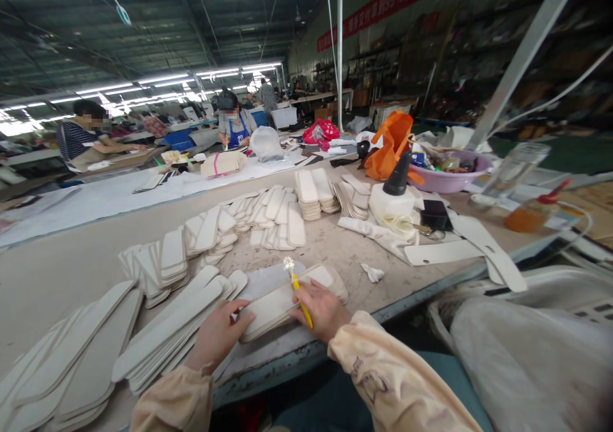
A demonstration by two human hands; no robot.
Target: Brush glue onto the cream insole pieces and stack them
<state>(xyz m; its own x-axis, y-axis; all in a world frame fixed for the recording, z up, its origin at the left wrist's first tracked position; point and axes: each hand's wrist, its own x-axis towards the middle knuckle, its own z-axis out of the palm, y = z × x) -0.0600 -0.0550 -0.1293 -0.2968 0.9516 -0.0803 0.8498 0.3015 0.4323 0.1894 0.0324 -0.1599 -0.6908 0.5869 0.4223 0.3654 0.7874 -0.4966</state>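
Observation:
In front of me lies a short stack of long white strips with rounded ends [272,307], near the table's front edge. My left hand [218,333] is closed at the stack's left end, thumb and forefinger pressed to its edge. My right hand [320,309] grips a yellow-handled brush [295,285], its clumped white head tilted up and away, while the fingers rest on the right part of the stack. A white sheet [278,271] lies partly under the stack. Fanned piles of similar strips [167,330] spread to the left.
Further piles of pieces [313,193] stand behind. To the right are a white container with a black cone top [396,199], a purple basin [454,180], an orange bag [390,141] and a bottle with amber liquid [534,212]. Two people work at the far tables.

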